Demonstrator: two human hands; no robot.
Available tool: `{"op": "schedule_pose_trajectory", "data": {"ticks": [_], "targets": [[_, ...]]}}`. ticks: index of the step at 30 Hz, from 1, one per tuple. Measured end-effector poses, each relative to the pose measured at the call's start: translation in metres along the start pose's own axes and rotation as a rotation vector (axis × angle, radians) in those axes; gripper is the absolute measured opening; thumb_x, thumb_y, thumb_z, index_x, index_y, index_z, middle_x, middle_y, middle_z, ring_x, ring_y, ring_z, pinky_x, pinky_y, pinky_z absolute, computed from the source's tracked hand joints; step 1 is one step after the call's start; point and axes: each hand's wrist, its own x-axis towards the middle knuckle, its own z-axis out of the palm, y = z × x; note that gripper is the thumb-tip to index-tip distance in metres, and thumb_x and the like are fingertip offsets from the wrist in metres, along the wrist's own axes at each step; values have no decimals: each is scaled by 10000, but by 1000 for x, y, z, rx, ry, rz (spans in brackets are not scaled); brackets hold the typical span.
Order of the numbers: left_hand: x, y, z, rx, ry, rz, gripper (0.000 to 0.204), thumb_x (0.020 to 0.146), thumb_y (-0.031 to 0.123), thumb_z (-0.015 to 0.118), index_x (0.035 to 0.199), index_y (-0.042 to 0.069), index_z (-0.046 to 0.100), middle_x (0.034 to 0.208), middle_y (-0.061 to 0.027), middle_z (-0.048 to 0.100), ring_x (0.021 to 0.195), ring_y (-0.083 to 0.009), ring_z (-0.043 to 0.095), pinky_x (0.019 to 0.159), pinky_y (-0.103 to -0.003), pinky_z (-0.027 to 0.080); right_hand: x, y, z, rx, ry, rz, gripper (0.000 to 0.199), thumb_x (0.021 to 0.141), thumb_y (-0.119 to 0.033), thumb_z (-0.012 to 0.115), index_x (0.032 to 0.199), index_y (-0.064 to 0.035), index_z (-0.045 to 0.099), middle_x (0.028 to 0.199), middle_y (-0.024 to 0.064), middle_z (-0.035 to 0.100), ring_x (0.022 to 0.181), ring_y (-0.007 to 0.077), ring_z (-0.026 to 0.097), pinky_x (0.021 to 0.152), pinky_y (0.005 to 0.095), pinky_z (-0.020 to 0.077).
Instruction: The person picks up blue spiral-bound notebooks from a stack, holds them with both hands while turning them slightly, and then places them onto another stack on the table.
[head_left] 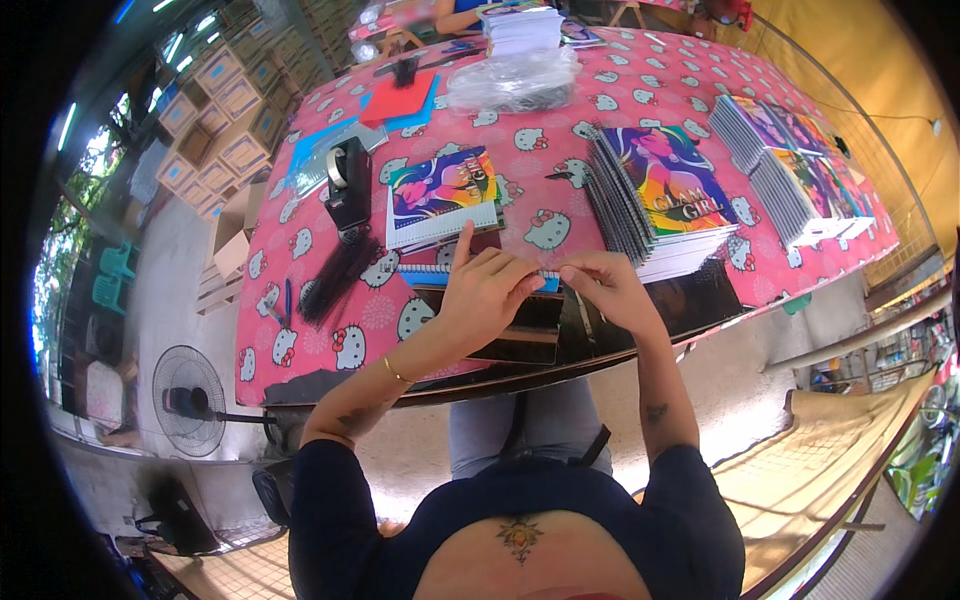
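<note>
My left hand (483, 293) and my right hand (607, 287) meet over a spiral notebook (430, 274) lying at the table's near edge. Both pinch its coil binding (548, 275), the left index finger pointing up. Only the notebook's blue edge and white coil show beside the hands. A dark flat board (525, 335) lies under the hands.
A pink patterned cloth (310, 330) covers the table. On it are a colourful notebook (440, 195), a fanned stack of notebooks (655, 195), more stacks (790, 165) at right, a black tape dispenser (348, 180), black combs (335, 285) and a plastic bag (512, 82). A fan (188, 400) stands at left.
</note>
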Motion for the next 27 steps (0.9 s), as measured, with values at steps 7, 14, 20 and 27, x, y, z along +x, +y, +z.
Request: {"op": "schedule_pose_trajectory", "data": {"ticks": [7,14,20,27], "targets": [[0,12,-12,119,41,-16,168,874,177,725,1014,86,698,892,-68,686,881,-270,649,1020,-505,431,20,-17,13,-359,71,-331,71,805,3,674,834,27,615,759,107,617,713,190,641,697,281,503],[44,13,-78,105,220,105,346,777,-42,651,1113,39,658,1006,-134,688,867,-322,658,779,-406,540,-17,-51,-4,-286,530,-432,338,864,-107,740,1179,-13,661,1192,174,679,1140,298,631,1008,407,463],[150,37,-50,-760,655,-65,219,952,36,642,1158,-35,621,1093,-140,681,943,-213,671,802,-370,565,-51,-60,-107,-1010,917,-363,678,764,-98,820,1376,-35,534,1470,215,485,1369,384,450,1115,485,367],[252,57,0,-934,367,124,483,982,334,653,1374,65,567,1206,-141,607,1016,-244,643,845,-377,538,-25,-100,-87,-436,864,-471,397,970,-44,650,1344,-2,526,1102,71,663,959,142,624,917,255,460]]}}
